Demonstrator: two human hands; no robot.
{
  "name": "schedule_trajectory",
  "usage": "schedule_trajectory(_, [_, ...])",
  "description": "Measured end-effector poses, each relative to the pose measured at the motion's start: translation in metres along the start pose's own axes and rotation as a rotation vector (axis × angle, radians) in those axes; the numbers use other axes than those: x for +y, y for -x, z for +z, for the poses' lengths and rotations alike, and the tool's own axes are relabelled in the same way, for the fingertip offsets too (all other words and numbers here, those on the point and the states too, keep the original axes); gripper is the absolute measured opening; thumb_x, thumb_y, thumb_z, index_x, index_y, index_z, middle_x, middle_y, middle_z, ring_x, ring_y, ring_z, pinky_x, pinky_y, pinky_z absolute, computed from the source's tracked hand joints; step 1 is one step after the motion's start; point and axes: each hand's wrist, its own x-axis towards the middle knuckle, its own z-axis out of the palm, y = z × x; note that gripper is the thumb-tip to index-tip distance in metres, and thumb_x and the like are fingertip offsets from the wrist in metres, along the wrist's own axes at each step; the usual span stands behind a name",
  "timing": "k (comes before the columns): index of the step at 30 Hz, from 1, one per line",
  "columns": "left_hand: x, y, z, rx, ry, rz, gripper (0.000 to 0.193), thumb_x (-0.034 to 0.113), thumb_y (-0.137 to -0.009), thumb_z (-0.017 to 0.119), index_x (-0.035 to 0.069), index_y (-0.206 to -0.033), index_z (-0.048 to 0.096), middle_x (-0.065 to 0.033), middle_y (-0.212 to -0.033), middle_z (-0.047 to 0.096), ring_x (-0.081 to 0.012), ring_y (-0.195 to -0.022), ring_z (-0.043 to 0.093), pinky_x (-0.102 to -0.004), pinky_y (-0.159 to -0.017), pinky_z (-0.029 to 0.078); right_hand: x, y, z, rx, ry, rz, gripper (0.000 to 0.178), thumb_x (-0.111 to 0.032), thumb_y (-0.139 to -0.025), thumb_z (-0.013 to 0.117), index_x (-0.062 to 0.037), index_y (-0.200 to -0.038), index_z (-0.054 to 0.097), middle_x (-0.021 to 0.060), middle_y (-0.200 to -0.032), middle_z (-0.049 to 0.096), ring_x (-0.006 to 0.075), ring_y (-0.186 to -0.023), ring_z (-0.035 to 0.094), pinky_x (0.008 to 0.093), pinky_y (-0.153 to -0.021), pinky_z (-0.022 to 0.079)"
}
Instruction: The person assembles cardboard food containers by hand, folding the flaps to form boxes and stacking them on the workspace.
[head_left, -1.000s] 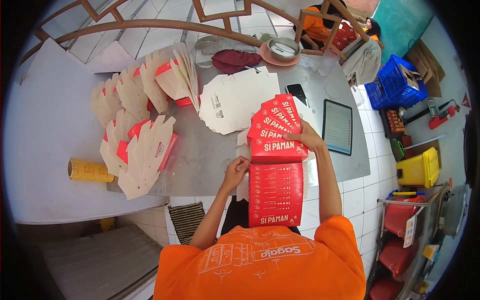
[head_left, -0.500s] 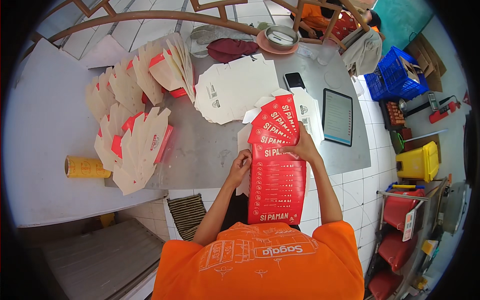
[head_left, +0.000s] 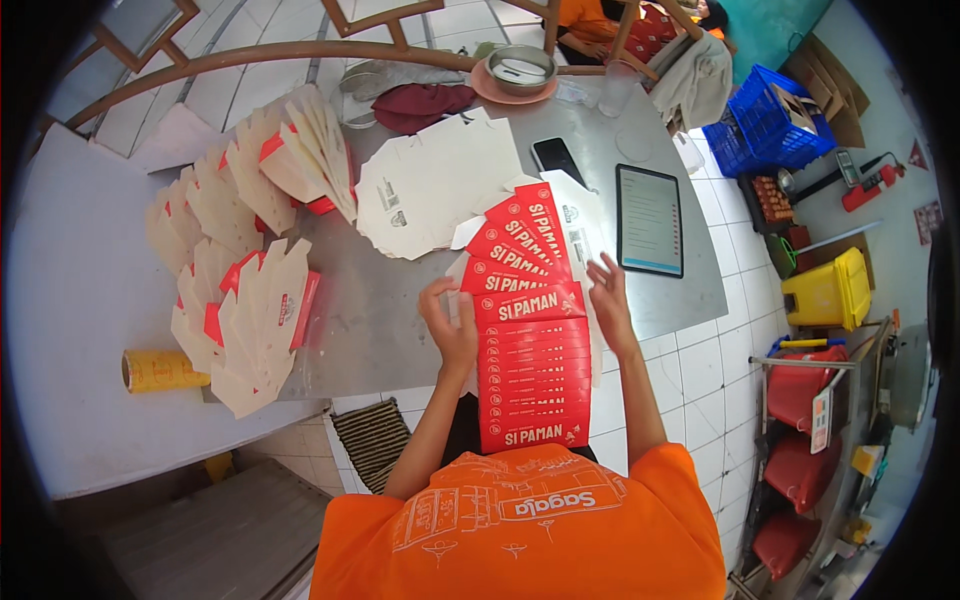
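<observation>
Your grey metal counter (head_left: pixel 375 325) carries a cluster of pale, part-folded cartons (head_left: pixel 245 300) toward its left edge. Overlapping red cartons (head_left: pixel 533 375) run from mid-counter out past the near edge toward you, fanned at their far end. White cardboard sheets (head_left: pixel 435 185) lie near the far edge, a tablet (head_left: pixel 648 220) by the right edge. Your right grip (head_left: pixel 612 305), fingers spread and empty, sits just right of the red cartons; your left grip (head_left: pixel 453 325), half open, is at their left side, contact unclear.
</observation>
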Motion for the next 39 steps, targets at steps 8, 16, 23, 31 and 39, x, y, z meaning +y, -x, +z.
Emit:
schedule_trajectory(8, [0.025,-0.015,0.085,-0.720,-0.486,0.632,0.014,0.022,-0.084,0.064,0.017,-0.096,0.070,-0.0038,-0.126,0.057,-0.0322,-0.133,0.037,-0.0634,-0.113,0.011,0.028,0.038,0.003,-0.013,0.057,-0.007,0.079,0.001,-0.069,0.081,-0.0105,-0.135,0.038,0.0040,-0.105,0.054,0.0171,-0.115,0.051,0.0397,-0.108,0.037])
schedule_trajectory(16, [0.016,-0.017,0.077,-0.870,-0.484,0.630,0.015,0.021,-0.085,0.065,0.017,-0.099,0.070,0.0016,-0.122,0.059,-0.0299,-0.134,0.035,-0.0668,-0.114,0.005,0.025,0.021,0.003,-0.158,-0.188,0.157,0.067,0.007,-0.069,0.079,-0.0105,-0.124,0.046,-0.0022,-0.077,0.045,0.0102,-0.084,0.052,0.0296,-0.094,0.042])
schedule_trajectory(23, [0.035,-0.023,0.055,-0.992,-0.418,0.593,0.020,0.018,-0.087,0.063,0.018,-0.106,0.069,0.0011,-0.121,0.060,-0.0290,-0.134,0.035,-0.0667,-0.114,0.004,0.055,0.020,0.004,-0.103,-0.231,-0.030,0.070,0.003,-0.067,0.082,-0.0095,-0.124,0.045,0.0017,-0.096,0.052,0.0133,-0.099,0.051,0.0320,-0.098,0.038])
schedule_trajectory(31, [-0.058,0.021,-0.029,-0.111,0.150,-0.331,0.035,0.029,-0.102,0.043,0.001,-0.121,0.050,-0.0130,-0.124,0.052,-0.0241,-0.121,0.047,-0.0401,-0.105,0.035,0.048,0.019,0.029,-0.140,-0.165,-0.110,0.078,-0.036,-0.081,0.072,-0.0075,-0.143,0.035,0.0147,-0.152,0.031,0.0287,-0.146,0.018,0.0426,-0.119,0.013])
schedule_trajectory(39, [-0.085,0.039,-0.013,-0.250,0.308,-0.234,0.045,0.042,-0.103,0.036,0.000,-0.115,0.049,-0.0133,-0.117,0.054,-0.0225,-0.112,0.051,-0.0359,-0.103,0.035,0.057,0.023,0.027,-0.033,-0.148,-0.062,0.046,-0.026,-0.086,0.068,-0.0038,-0.123,0.051,0.0087,-0.117,0.057,0.0164,-0.110,0.052,0.0320,-0.096,0.040])
